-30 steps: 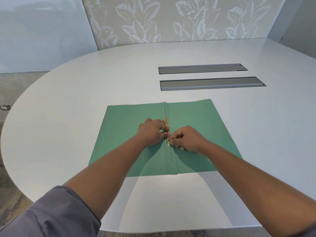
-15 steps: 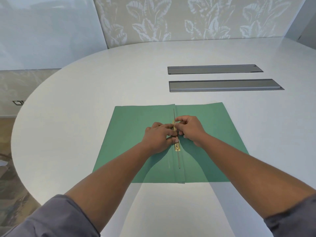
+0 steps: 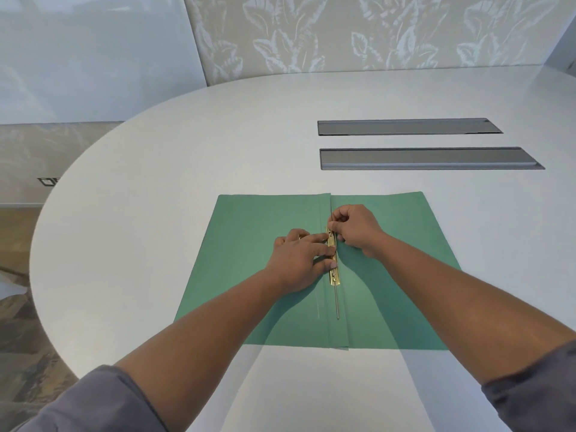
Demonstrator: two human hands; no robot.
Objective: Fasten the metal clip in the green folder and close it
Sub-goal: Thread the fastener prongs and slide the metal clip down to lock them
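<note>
The green folder (image 3: 255,244) lies open and flat on the white table (image 3: 187,151). A brass metal clip (image 3: 333,274) runs along its spine, with a thin grey prong reaching toward me from its near end. My left hand (image 3: 299,263) rests on the left flap, its fingertips and thumb pressing on the middle of the clip. My right hand (image 3: 355,229) pinches the far end of the clip from the right side. The hands hide the clip's far half.
Two long grey recessed panels (image 3: 408,126) (image 3: 427,158) are set in the tabletop beyond the folder, at the right. The table's rounded edge curves along the left, with floor below. A patterned wall stands behind the table.
My right hand has moved from the near part of the clip up to its far end. My left hand stays pressed on the clip's middle. The camera has drifted left.
</note>
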